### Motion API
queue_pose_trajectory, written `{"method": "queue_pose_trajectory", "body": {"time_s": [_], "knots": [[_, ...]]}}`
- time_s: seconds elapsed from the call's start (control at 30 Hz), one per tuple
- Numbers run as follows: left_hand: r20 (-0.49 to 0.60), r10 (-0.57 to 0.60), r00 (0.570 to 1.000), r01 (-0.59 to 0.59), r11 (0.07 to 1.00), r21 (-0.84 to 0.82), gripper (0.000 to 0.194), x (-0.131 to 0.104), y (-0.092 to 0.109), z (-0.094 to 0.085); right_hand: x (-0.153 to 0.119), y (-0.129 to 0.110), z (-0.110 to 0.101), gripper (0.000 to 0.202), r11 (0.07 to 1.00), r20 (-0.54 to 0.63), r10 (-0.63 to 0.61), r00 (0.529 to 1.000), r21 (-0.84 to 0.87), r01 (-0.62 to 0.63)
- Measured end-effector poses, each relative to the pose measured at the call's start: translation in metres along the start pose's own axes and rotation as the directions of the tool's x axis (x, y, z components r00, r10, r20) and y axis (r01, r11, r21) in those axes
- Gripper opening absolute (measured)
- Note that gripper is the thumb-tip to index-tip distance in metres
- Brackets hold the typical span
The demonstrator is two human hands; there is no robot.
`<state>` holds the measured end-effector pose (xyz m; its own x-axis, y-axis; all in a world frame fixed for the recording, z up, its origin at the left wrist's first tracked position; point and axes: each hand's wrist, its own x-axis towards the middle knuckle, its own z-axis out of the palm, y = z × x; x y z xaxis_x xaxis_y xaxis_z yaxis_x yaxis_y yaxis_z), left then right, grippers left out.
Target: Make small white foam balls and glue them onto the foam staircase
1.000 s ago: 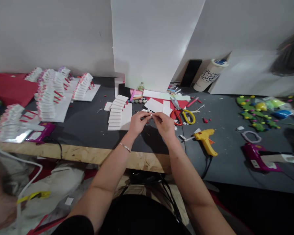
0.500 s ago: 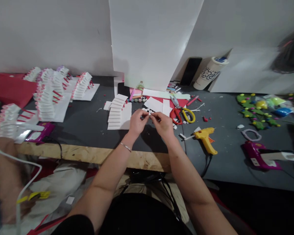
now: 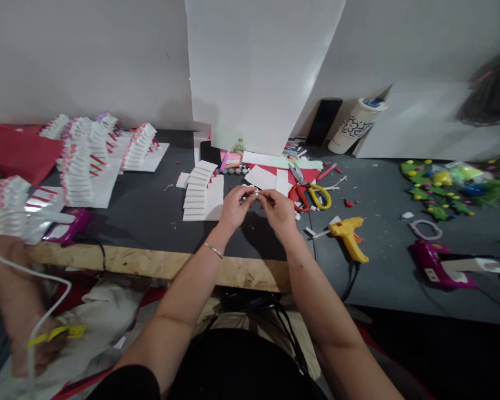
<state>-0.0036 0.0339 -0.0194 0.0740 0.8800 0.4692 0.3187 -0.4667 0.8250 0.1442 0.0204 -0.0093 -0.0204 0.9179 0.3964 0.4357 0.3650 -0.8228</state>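
Note:
My left hand and my right hand meet over the dark table, fingertips pinched on a small white piece between them. The piece is too small to make out clearly. Left of my hands stands a white stepped paper model on a white base, with small red posts. Just right of my right hand lie scissors with one red and one yellow handle, among white scraps. White paper cards rest on red paper beyond my fingers.
A yellow glue gun lies right, near a purple power strip. A white tumbler and phone lean behind. More stepped models and another person's arm are at left.
My hands have barely shifted, still pinching the small piece. At the left, the other person's arm has moved slightly. Green material has appeared at the far right.

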Motion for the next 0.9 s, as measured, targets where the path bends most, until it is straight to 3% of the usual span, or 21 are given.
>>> {"method": "queue_pose_trajectory", "body": {"time_s": [0.27, 0.67, 0.9], "knots": [[-0.011, -0.008, 1.000, 0.008, 1.000, 0.023, 0.017, -0.0030, 0.0003, 0.0023, 0.0005, -0.0001, 0.0010, 0.030, 0.997, -0.082, 0.066, 0.994, 0.038, -0.063], [-0.046, -0.012, 0.999, 0.011, 1.000, -0.027, 0.015, -0.0026, -0.0014, 0.0043, -0.0006, -0.0038, -0.0025, 0.022, 0.997, -0.036, 0.072, 0.997, 0.004, -0.072], [-0.105, 0.004, 0.995, 0.000, 0.999, 0.035, 0.010, -0.0027, 0.0021, 0.0049, -0.0030, 0.0007, 0.0067, 0.025, 0.982, 0.004, 0.121, 0.993, 0.148, -0.120]]}}
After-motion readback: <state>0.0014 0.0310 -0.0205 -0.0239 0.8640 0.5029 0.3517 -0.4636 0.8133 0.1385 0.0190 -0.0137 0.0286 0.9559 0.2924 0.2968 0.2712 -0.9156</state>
